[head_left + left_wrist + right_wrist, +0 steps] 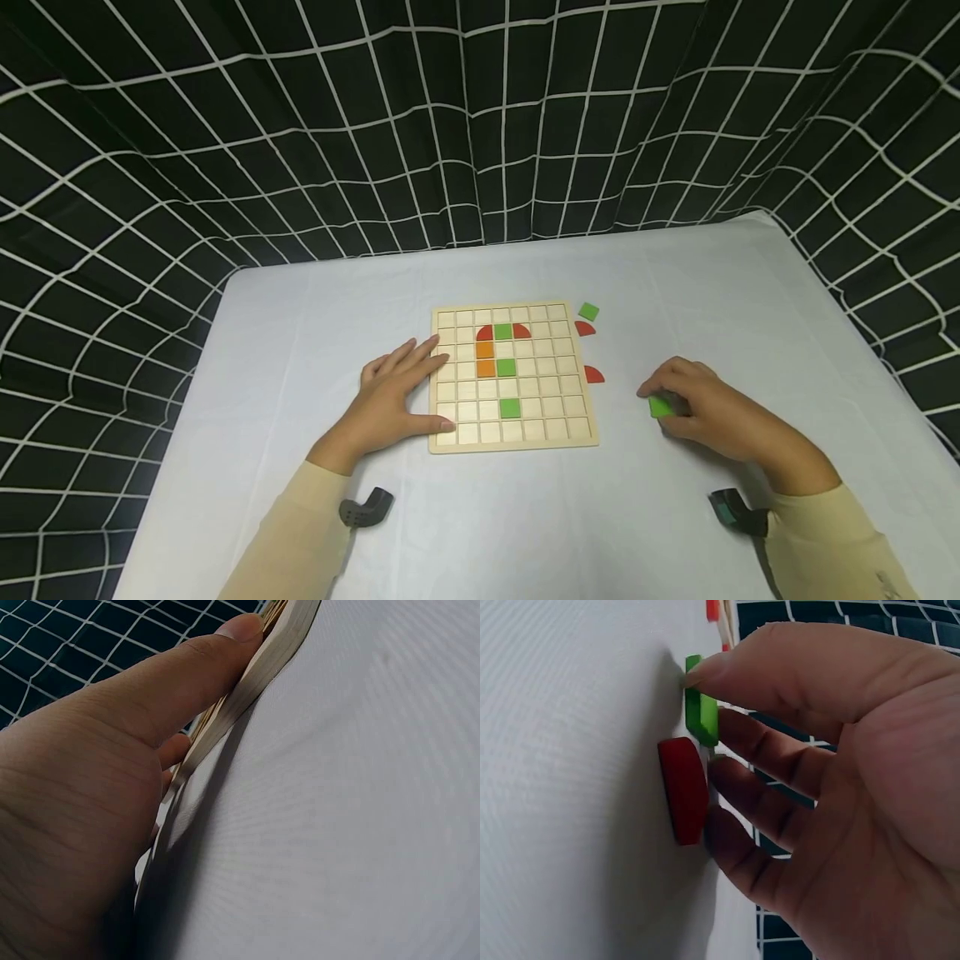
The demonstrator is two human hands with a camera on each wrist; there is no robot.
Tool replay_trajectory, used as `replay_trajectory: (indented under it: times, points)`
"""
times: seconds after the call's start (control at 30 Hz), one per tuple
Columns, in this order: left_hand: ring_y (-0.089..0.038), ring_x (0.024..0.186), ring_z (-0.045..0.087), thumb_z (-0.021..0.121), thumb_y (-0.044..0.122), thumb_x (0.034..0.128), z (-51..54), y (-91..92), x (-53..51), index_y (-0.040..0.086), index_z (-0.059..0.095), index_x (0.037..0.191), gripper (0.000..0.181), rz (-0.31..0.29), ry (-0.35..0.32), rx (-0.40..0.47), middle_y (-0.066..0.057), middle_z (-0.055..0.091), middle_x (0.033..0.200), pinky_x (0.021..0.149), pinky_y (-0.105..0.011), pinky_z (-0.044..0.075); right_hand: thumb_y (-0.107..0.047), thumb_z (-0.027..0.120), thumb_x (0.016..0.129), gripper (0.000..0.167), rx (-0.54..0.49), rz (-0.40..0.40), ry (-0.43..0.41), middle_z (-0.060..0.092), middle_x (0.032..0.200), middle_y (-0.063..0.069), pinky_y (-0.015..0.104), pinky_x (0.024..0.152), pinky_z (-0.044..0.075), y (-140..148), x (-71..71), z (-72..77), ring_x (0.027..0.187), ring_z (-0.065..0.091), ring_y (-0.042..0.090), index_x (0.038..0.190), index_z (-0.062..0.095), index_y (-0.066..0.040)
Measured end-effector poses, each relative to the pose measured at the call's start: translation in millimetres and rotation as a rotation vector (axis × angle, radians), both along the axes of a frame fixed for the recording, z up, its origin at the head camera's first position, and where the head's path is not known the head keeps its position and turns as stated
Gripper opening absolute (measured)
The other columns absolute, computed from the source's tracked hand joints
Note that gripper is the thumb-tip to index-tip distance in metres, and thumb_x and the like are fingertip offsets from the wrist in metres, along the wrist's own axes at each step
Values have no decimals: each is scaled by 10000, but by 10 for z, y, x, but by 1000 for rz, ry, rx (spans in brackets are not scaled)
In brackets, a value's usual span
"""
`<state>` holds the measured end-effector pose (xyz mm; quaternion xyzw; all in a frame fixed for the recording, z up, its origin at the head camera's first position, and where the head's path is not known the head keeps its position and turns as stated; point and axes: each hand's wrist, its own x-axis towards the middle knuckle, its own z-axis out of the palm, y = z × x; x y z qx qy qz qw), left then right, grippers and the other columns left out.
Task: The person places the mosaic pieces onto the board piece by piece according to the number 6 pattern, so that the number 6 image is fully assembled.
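Observation:
My left hand [392, 406] rests on the left edge of a square wooden grid board [547, 431], its thumb and fingertips on the rim, as the left wrist view also shows at the board's edge [262, 671]. Several green, red and orange pieces sit in the board's cells, among them a green square [510, 408]. Right of the board, my right hand [708, 408] pinches a green square piece [661, 407] between thumb and fingers. In the right wrist view a red piece [682, 791] lies under the fingers, beside the green one [702, 712].
Just right of the board lie a green square [588, 312] and two red quarter-round pieces [585, 328], [593, 375]. The white-covered table [300, 317] extends around the board. Dark cloth with a white grid [480, 125] hangs behind and at the sides.

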<state>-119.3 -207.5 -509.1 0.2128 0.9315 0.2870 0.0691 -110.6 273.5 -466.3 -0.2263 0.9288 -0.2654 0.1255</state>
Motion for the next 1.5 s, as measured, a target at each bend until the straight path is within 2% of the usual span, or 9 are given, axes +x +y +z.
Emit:
replay_trajectory:
  times: [0.13,0.3,0.63,0.83,1.03,1.13,1.27,1.37,1.5]
  points:
    - [-235,1648,109,876,681,823,-5,-5,5,235,490,1667,1030,3,-1,3,107,204,1793,1228,-576,90,22,822,880,318,-6,-9,8,624,1125,-37,362,891,527,-22,-7,-17,1010,562,183,1173,766,-88]
    - [-243,1647,117,877,680,824,-3,-4,9,233,497,1663,1024,6,2,6,107,208,1792,1224,-587,96,-16,813,892,304,19,-47,19,623,1112,-5,410,885,545,-59,-15,-42,968,575,178,1184,757,-76]
    - [-232,1647,109,859,706,827,-23,-7,-3,245,490,1667,1027,1,6,1,119,194,1794,1226,-598,90,-31,788,941,278,23,-95,90,657,1159,52,537,955,547,-122,-7,-41,1043,621,251,1214,748,-69]
    - [-232,1648,109,867,694,825,-19,-5,-6,248,492,1666,1023,2,6,-4,128,190,1793,1228,-593,89,-26,825,931,301,-6,-174,109,634,1154,71,496,859,560,-146,-2,-26,995,614,261,1212,728,-69]
    - [-243,1648,114,880,675,823,-3,6,-1,239,493,1665,1024,4,4,-6,116,196,1794,1228,-591,90,22,847,905,327,-68,-120,178,656,1146,29,362,882,555,-164,9,-46,1022,615,224,1198,748,-85]
    - [-242,1648,114,876,675,828,0,10,-2,236,491,1666,1022,0,5,-6,115,195,1795,1228,-586,91,39,853,889,344,-95,-89,225,663,1128,4,257,875,531,-209,11,-51,1005,618,196,1193,760,-92]
    - [-247,1647,117,872,675,833,2,10,-3,230,491,1666,1018,-5,11,-5,114,197,1795,1226,-586,95,70,852,874,360,-139,-58,271,669,1110,-32,176,859,499,-299,2,-53,974,621,150,1184,764,-91]
    - [-249,1647,118,873,673,833,2,8,-1,228,492,1665,1017,-4,11,-4,114,197,1795,1225,-589,96,85,846,870,355,-180,-40,283,675,1099,-51,173,845,505,-388,-2,-46,947,631,127,1171,765,-85]
    - [-246,1648,114,875,669,833,-4,8,-3,227,494,1665,1016,-2,10,-5,112,197,1795,1226,-589,93,82,846,874,335,-219,-10,278,676,1082,-63,229,822,535,-527,-3,-35,924,630,123,1150,773,-93]
